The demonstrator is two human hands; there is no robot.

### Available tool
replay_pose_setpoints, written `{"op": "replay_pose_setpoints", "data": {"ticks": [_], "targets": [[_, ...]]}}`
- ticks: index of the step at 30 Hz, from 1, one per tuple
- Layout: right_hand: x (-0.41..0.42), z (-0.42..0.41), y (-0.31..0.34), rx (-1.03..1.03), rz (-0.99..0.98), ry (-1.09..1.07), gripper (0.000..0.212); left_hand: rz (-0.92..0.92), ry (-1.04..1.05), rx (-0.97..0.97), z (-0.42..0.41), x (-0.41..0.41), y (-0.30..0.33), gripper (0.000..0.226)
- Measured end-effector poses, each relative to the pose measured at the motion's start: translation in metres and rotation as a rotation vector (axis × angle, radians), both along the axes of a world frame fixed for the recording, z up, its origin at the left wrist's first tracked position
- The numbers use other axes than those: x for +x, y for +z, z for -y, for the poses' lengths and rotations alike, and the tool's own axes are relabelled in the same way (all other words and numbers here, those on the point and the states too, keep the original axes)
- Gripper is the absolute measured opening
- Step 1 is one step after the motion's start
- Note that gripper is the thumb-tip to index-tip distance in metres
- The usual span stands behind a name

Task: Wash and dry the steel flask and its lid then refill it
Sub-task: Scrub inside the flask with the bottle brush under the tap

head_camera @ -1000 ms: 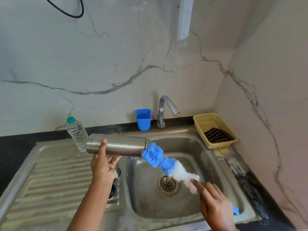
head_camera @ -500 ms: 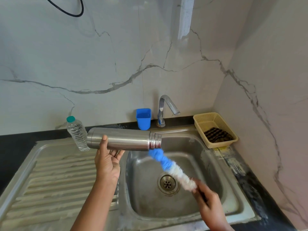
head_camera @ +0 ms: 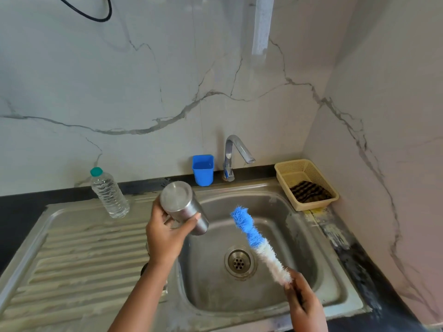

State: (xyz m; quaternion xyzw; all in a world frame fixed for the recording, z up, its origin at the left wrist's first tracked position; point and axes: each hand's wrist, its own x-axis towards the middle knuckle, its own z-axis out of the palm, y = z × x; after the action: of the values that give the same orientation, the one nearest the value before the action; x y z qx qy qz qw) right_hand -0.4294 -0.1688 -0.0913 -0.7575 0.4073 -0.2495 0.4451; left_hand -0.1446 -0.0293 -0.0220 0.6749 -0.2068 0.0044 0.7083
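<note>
My left hand grips the steel flask over the left rim of the sink basin. The flask is tipped so its flat base faces me and its mouth points down into the basin. My right hand holds the handle of a blue and white bottle brush, whose bristled end points up and left, free of the flask. The flask's lid is not in view.
A water bottle with a green cap stands on the ribbed drainboard. A blue cup and the tap sit behind the basin. A yellow basket holding a dark cloth is at the right corner.
The brush came out of the flask's mouth and swung upward. My left hand turned the flask from lying sideways to mouth-down, base toward me.
</note>
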Motion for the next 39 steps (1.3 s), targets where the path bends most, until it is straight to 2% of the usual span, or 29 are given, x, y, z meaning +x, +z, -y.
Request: {"op": "replay_pose_setpoints", "data": {"ticks": [5,10,15,17,21,23,25,28,30,34,36,39], "targets": [[0.008,0.001,-0.001,0.0,-0.029,0.005,0.037,0.217,-0.139,0.256,0.018,-0.014,0.006,0.082],[0.018,0.005,0.009,0.012,-0.056,0.046,0.043,0.167,-0.159,0.289,0.022,-0.025,-0.002,0.081],[0.027,0.007,0.026,-0.011,-0.132,0.205,0.032,0.075,-0.25,0.276,0.016,-0.025,0.004,0.081],[0.035,0.009,0.03,-0.033,-0.174,0.267,0.033,-0.036,-0.248,0.206,0.011,-0.022,0.008,0.077],[0.057,0.01,0.037,0.037,-0.302,0.265,0.03,-0.282,-0.169,-0.112,0.002,-0.024,0.022,0.074],[0.068,0.009,0.041,0.153,-0.288,0.217,0.019,-0.381,-0.136,-0.241,-0.003,-0.023,0.03,0.073],[0.079,0.004,0.049,0.395,-0.206,0.171,0.01,-0.482,-0.112,-0.328,-0.008,-0.019,0.034,0.07],[0.091,-0.007,0.061,0.798,-0.053,0.18,0.036,-0.681,-0.072,-0.425,-0.014,-0.017,0.033,0.053],[0.099,-0.014,0.066,0.921,0.033,0.226,0.054,-0.785,-0.045,-0.445,-0.019,-0.022,0.03,0.048],[0.115,-0.029,0.076,1.046,0.203,0.288,0.069,-0.886,0.007,-0.383,-0.025,-0.035,0.018,0.071],[0.121,-0.035,0.081,1.09,0.261,0.265,0.077,-0.919,0.009,-0.38,-0.028,-0.038,0.014,0.07],[0.129,-0.046,0.091,1.033,0.287,0.207,0.076,-0.947,0.004,-0.392,-0.034,-0.04,0.014,0.069]]}}
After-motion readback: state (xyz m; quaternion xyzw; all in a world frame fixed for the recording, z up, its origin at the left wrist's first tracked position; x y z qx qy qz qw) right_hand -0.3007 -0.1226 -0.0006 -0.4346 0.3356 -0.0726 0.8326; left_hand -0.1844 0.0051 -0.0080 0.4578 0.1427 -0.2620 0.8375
